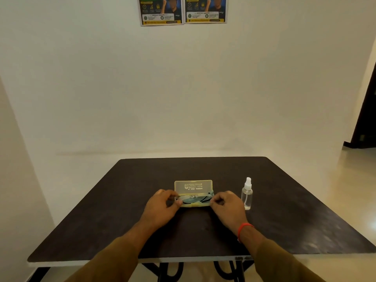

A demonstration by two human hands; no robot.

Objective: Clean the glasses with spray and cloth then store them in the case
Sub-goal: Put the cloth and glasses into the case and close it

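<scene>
A yellow translucent case point(193, 186) lies open at the table's middle, its lid tipped back. In its lower half rest the black-framed glasses point(192, 199) on a blue-green cloth point(211, 193). My left hand point(162, 204) pinches the left end of the glasses at the case's left edge. At the right end, my right hand point(226, 204) pinches them in the same way. A clear spray bottle point(247, 194) with a white nozzle stands upright just right of my right hand, apart from it.
The dark table point(142, 231) has its front edge close to me and a wall behind it. Two posters point(183, 11) hang high on the wall. A dark doorway point(366, 110) is at the far right.
</scene>
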